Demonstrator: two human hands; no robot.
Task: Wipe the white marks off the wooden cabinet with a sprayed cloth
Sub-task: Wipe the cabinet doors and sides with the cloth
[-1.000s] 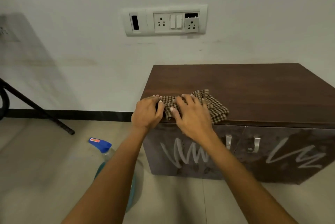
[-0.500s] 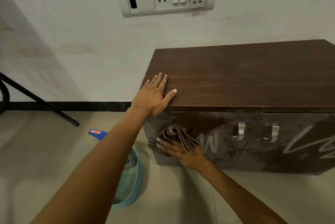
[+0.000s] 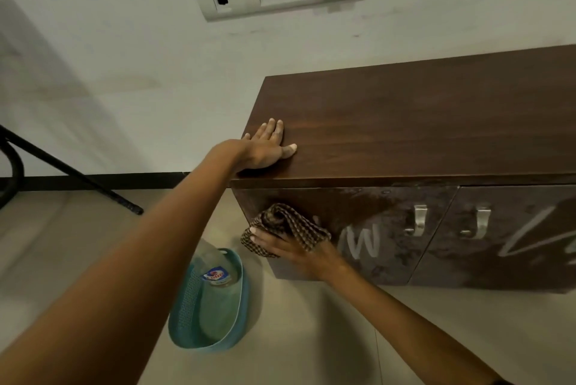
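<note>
Left forearm (image 3: 140, 260) and right forearm (image 3: 389, 306): bare along visible length. Left grip (image 3: 265, 151), right grip (image 3: 290, 249): bare, short fingernails. Dark edge (image 3: 502, 382) on right arm at frame bottom, type unclear.

The dark wooden cabinet (image 3: 420, 135) stands against the wall, doors closed. A bunched brown checked cloth (image 3: 280, 221) is pressed to the left door (image 3: 389, 200), with white marks (image 3: 363, 241) (zigzag scribbles, seemingly chalk) at its 3 o'clock; more streak the right door (image 3: 514, 263).

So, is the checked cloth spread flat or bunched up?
Bunched up. The checked cloth shows crumpled folds under the right hand, which presses it on the cabinet's left door.
</note>
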